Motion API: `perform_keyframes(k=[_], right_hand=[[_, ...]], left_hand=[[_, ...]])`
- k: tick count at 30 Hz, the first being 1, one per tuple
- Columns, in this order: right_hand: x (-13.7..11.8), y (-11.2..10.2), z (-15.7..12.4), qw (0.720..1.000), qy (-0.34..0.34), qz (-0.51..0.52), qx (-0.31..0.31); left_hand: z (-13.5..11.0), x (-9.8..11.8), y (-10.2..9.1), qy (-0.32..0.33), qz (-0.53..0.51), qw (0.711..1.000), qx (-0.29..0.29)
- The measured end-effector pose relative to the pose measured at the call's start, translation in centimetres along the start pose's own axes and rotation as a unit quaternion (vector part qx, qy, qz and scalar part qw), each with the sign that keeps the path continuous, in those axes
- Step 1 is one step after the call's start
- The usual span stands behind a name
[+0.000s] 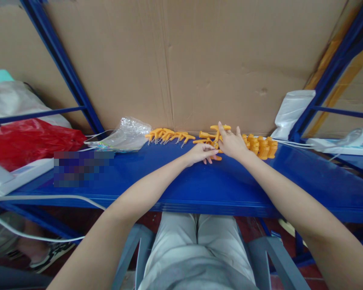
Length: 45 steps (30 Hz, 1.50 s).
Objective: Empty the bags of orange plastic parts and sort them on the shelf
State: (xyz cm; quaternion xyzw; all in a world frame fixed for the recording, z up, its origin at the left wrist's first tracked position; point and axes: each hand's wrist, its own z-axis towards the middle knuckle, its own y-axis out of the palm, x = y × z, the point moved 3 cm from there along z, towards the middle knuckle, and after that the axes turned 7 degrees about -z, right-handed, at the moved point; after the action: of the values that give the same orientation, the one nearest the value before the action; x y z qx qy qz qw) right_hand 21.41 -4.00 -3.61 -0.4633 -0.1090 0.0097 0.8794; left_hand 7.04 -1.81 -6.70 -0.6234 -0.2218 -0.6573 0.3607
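Note:
My left hand (201, 153) and my right hand (231, 143) meet over a blue metal shelf (175, 181). Both touch a small orange plastic corkscrew part (217, 157) lying between them; the left fingers pinch at it. My right hand reaches with fingers stretched toward a T-shaped orange corkscrew (219, 128) by the cardboard wall. A row of assembled orange corkscrews (169, 135) lies to the left. A row of orange sleeves (261, 147) stands to the right.
A clear plastic bag (127, 135) lies left of the corkscrews. A red bag (27, 141) and white boxes sit at far left. A white bag (292, 112) and a charger with cables (323, 143) are on the right. Brown cardboard (181, 60) backs the shelf.

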Motion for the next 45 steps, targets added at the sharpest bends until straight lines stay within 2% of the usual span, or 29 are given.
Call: perform_keyframes(k=[7,11,17,21,24,27,33,45], right_hand=[[-0.1,0.0,0.0,0.999,0.01,-0.008,-0.037],[0.0,-0.1,-0.1,0.998,0.02,-0.004,-0.055],[0.2,-0.2,0.1,0.998,0.019,0.006,-0.062],[0.4,-0.2,0.1,0.998,0.018,0.013,-0.059],[0.4,-0.2,0.1,0.999,0.009,0.02,-0.046],[0.4,-0.1,0.1,0.999,0.009,0.024,-0.042],[0.0,-0.5,0.1,0.998,0.014,0.017,-0.056],[0.0,-0.4,0.1,0.999,-0.006,0.022,-0.034]], left_hand=[[-0.3,0.7,0.1,-0.031,0.0,0.998,0.052],[-0.3,1.1,-0.8,-0.028,-0.02,0.991,0.127],[-0.3,1.2,-4.4,-0.031,-0.02,0.965,0.259],[-0.4,0.4,-7.4,-0.064,0.02,0.948,0.311],[-0.4,-0.5,-9.1,-0.089,0.023,0.939,0.33],[-0.3,-1.1,-9.9,-0.099,0.002,0.936,0.338],[-0.1,-1.4,-10.3,-0.118,-0.032,0.927,0.354],[-0.4,-1.5,-10.7,-0.119,-0.121,0.905,0.391]])
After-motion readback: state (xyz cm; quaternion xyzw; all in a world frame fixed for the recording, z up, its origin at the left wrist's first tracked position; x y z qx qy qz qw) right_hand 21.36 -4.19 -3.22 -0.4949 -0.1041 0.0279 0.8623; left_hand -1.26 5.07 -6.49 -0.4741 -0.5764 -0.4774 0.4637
